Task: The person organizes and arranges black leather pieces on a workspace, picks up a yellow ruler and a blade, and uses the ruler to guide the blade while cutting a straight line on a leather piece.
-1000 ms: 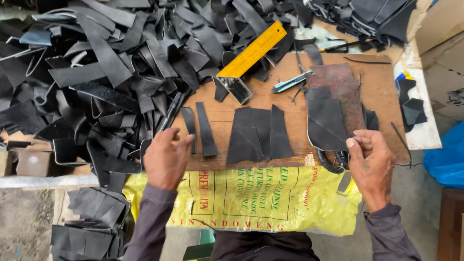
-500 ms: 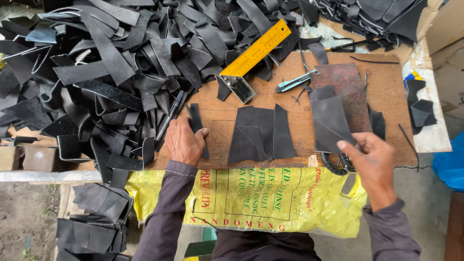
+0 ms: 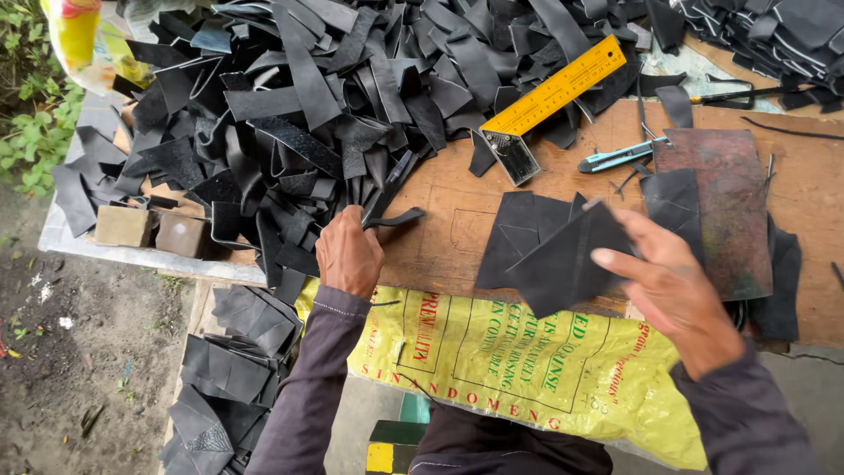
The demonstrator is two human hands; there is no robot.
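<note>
Head view, looking down on a wooden counter (image 3: 440, 237). Right hand (image 3: 681, 295) pinches a flat black rubber sheet (image 3: 563, 264) at its near right edge, thumb above, lifting it just over a stack of cut pieces (image 3: 519, 233). Left hand (image 3: 349, 255) closes on a narrow black strip (image 3: 396, 217) at the foot of the large scrap pile (image 3: 308, 105). Both pieces appear light, thin and limp; an edge pinch should suffice, though they will likely droop. Yellow ruler (image 3: 558, 86), blue knife (image 3: 615, 158) and yellow sack (image 3: 527, 352) lie nearby.
</note>
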